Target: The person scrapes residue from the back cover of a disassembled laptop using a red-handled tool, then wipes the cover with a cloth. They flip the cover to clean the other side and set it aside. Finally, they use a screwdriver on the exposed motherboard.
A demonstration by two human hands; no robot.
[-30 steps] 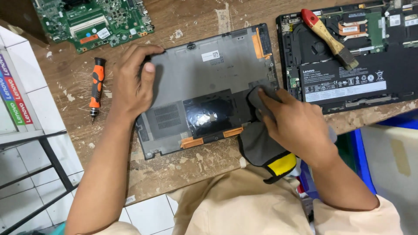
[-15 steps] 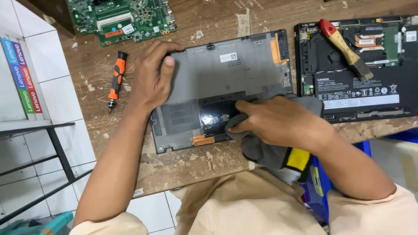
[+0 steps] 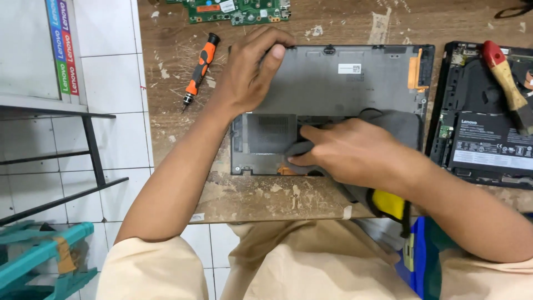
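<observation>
panel [image 3: 355, 83] mid-table | screwdriver [image 3: 201, 65] left | circuit board [image 3: 239, 10] behind | open laptop [image 3: 488, 139] right | cloth [image 3: 394, 125] on panel

An orange-and-black screwdriver [image 3: 199, 69] is lying on the worn wooden table [image 3: 266, 194], well left of the opened laptop [image 3: 483, 139]. A green circuit board [image 3: 239, 10] is sitting far left of that laptop, at the table's far edge. A red-handled brush [image 3: 502, 75] is resting across the laptop.

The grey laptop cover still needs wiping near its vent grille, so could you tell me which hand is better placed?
Probably the right hand: it presses the grey cloth beside the vent grille, while the left hand braces the grey laptop cover.
</observation>
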